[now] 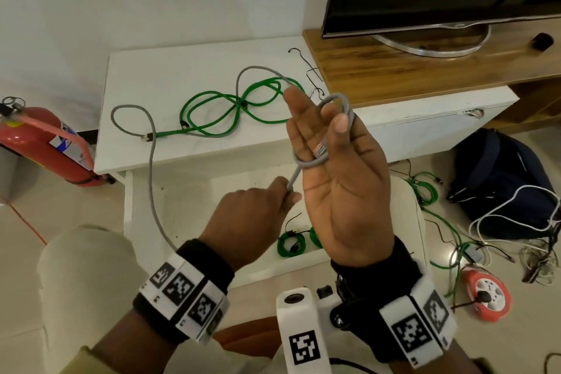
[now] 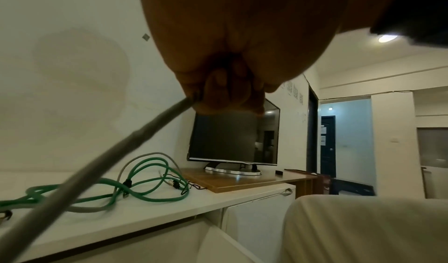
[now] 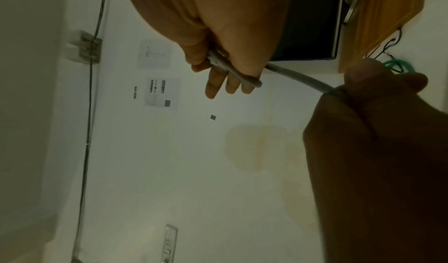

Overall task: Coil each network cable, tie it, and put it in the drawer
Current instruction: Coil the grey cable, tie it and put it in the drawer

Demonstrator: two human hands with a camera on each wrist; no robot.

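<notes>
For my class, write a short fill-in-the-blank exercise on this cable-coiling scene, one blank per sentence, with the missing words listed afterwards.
1. The thin cable looped round the fingers of the raised right hand is ____ in colour.
2. The left hand ____ that same cable just below the loop.
3. The loose cable lying on the white tabletop is ____ in colour.
4. Standing on the wooden surface is a dark flat ____.

Missing words: grey; pinches; green; screen
</notes>
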